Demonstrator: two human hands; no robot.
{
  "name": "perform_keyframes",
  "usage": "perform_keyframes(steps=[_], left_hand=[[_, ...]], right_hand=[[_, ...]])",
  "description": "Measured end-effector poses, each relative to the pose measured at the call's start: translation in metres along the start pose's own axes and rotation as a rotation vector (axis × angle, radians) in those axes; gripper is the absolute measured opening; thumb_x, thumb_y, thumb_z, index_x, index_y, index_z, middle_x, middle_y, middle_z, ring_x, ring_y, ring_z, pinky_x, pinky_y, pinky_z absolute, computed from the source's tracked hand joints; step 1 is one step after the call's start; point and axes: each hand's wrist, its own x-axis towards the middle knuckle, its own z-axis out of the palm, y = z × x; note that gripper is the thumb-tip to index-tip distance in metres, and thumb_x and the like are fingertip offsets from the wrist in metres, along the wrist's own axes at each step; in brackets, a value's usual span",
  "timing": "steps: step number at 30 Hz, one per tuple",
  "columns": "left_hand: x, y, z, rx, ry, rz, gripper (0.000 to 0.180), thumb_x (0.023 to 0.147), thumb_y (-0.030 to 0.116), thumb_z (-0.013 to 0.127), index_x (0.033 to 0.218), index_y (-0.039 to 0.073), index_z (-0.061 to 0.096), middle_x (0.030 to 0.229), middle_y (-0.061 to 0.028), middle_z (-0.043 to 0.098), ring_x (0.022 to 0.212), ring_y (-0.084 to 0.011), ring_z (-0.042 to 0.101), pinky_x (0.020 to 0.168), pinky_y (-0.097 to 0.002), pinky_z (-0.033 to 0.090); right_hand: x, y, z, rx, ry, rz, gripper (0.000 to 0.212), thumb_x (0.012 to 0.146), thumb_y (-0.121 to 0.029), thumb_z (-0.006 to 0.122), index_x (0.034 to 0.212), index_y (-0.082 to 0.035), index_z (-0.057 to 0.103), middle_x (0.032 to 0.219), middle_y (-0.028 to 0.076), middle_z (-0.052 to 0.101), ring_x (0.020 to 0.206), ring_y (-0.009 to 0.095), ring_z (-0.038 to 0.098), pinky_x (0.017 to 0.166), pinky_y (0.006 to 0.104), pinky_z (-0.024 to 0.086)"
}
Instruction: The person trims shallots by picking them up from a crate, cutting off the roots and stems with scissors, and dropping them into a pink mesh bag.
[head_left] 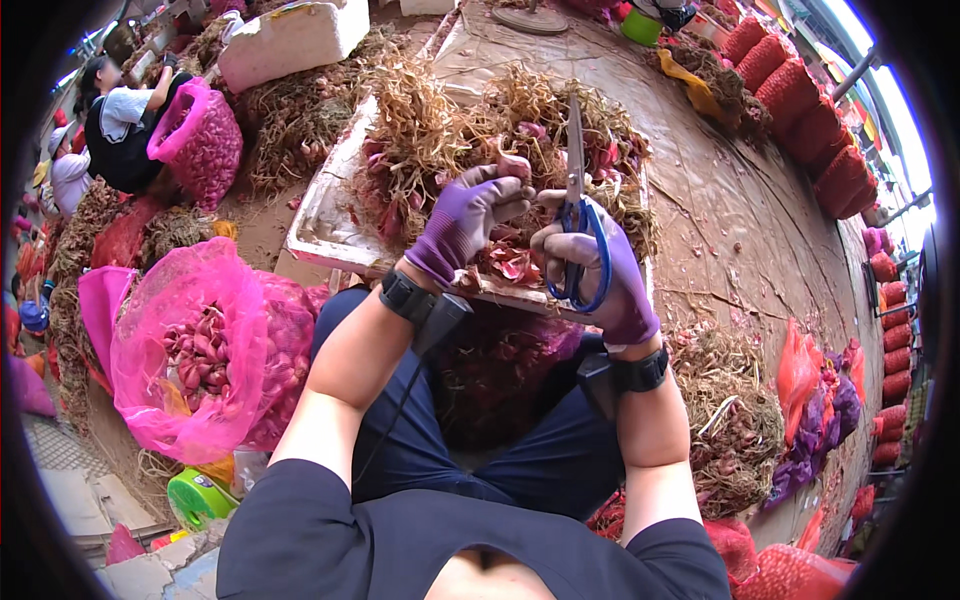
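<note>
A purple-and-grey glove covers my left hand, whose fingers pinch a small shallot bulb. Beside it, my gloved right hand grips blue-handled scissors. Their blades point away from me and look closed together, a little to the right of the bulb and apart from it. Both hands are over the near part of a white foam tray. Dried shallots with long straw-like stalks are heaped in the tray. Loose reddish skins lie between my wrists.
A pink mesh bag of trimmed shallots stands open at my left. More stalks are piled at my right, beside red and purple bags. Full red sacks line the far right. Another person sits at the far left.
</note>
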Motion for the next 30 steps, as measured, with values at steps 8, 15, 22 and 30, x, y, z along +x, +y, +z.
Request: perform_keyframes(steps=[8,15,22,30], left_hand=[[-0.004,0.018,-0.002,0.125,-0.006,0.039,0.027,0.094,0.012,0.058,0.119,0.001,0.058,0.109,-0.0083,0.065,0.098,-0.0205,0.065,0.089,-0.0345,0.054],[-0.010,0.032,0.001,0.372,0.118,0.161,0.026,0.093,0.018,0.061,0.112,0.000,0.058,0.100,-0.0066,0.067,0.090,-0.0153,0.067,0.086,-0.0312,0.054],[-0.013,0.037,0.001,0.293,0.123,0.136,0.027,0.093,0.017,0.058,0.113,-0.002,0.059,0.102,-0.0101,0.068,0.092,-0.0180,0.068,0.087,-0.0328,0.055],[-0.010,0.035,-0.003,0.195,0.104,0.063,0.025,0.090,0.017,0.060,0.108,-0.001,0.059,0.096,-0.0094,0.068,0.087,-0.0197,0.069,0.081,-0.0324,0.057]], right_hand=[[0.015,0.025,0.002,-1.011,0.322,-0.535,0.057,0.073,-0.031,0.081,0.114,-0.005,0.051,0.085,0.009,0.063,0.074,0.021,0.062,0.065,0.0317,0.050],[0.017,0.030,-0.001,-1.181,0.396,-0.471,0.043,0.071,-0.029,0.080,0.103,-0.010,0.058,0.079,0.008,0.061,0.074,0.027,0.061,0.067,0.0385,0.049],[0.016,0.030,-0.002,-1.259,0.370,-0.368,0.035,0.072,-0.029,0.076,0.099,-0.014,0.058,0.072,0.005,0.061,0.070,0.026,0.061,0.062,0.0377,0.047],[0.013,0.027,0.001,-1.165,0.323,-0.279,0.031,0.075,-0.029,0.075,0.097,-0.013,0.060,0.072,0.005,0.061,0.068,0.024,0.062,0.061,0.0358,0.047]])
